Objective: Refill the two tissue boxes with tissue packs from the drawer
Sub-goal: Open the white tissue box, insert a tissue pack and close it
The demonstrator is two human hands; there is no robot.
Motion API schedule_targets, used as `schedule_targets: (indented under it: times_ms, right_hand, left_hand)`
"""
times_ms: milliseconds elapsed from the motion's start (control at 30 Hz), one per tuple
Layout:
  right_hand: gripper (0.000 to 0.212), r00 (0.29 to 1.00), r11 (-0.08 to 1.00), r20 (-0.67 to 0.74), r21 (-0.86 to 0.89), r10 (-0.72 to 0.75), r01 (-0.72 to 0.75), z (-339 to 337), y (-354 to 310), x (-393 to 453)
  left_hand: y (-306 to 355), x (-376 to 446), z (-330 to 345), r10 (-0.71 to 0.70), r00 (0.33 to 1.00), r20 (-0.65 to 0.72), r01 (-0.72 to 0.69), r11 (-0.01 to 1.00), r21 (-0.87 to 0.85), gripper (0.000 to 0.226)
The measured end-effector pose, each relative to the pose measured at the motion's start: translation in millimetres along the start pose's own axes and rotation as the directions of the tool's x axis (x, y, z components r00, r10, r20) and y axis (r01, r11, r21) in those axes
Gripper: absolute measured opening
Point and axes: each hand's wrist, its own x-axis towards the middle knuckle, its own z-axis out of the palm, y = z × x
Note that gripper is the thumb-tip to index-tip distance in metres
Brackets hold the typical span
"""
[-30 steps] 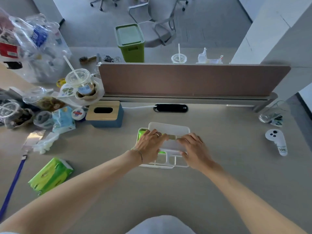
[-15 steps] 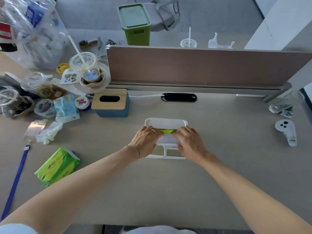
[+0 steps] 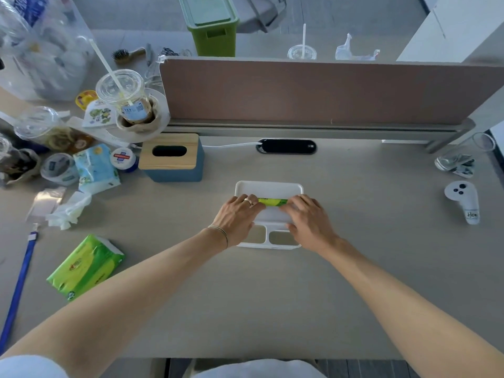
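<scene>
White box: the white tissue box [image 3: 268, 188] sat on the desk [image 3: 354, 268] right in front of the person, between the two hands.
Green pack in it: a strip of a green tissue pack [image 3: 272, 202] showed through the gap in the box. Most of the pack was hidden.
Long way: the box and the strip both ran left to right, side on to the person.
Left hand: the left hand [image 3: 237, 214] lay on the left end of the box, fingers bent over the edge and touching the green strip. I could not tell if it pinched the pack or just pressed on it.
Right hand: the right hand [image 3: 308, 218] lay on the right end the same way, fingers spread a little and pressing down.
Which hand was nearer: both were on the box, one at each end, so neither was nearer.
Spare pack: a second green tissue pack [image 3: 86, 266] lay well apart to the left, tipped at a slant, nearer the left arm.
Other box: the blue box with a wooden lid [image 3: 171, 158] stood farther back on the left. Its slot looked dark, likely not filled yet.
Next move, my guess: close up the white box, then reach left for the spare pack.
</scene>
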Motion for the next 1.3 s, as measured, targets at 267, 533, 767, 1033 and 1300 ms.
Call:
schedule_targets:
  times_ms: [267,533,767,1033,1300]
  right_hand:
    - [0.037,0.996,0.998,-0.079,0.059,0.041,-0.037,13,2,2]
    - [0.070,0.973,0.970,0.024,0.080,0.230,-0.231,49,-7,16]
    - [0.066,0.969,0.969,-0.053,0.066,0.243,-0.239,64,-10,15]
    - [0.067,0.966,0.973,-0.121,0.081,0.227,-0.218,71,-9,17]
    - [0.067,0.963,0.967,-0.116,0.097,0.245,-0.234,71,-7,17]
  left_hand:
    - [-1,0,5,0.002,0.995,-0.096,-0.005,0.999,-0.033,0.042]
    - [2,14,36,-0.236,0.971,0.033,0.234,0.971,0.038,0.066]
    - [5,12,51,-0.248,0.966,-0.073,0.249,0.968,0.006,0.064]
    - [1,14,58,-0.242,0.964,-0.109,0.237,0.970,-0.056,0.063]
    - [2,15,53,-0.280,0.956,-0.088,0.264,0.952,-0.156,0.063]
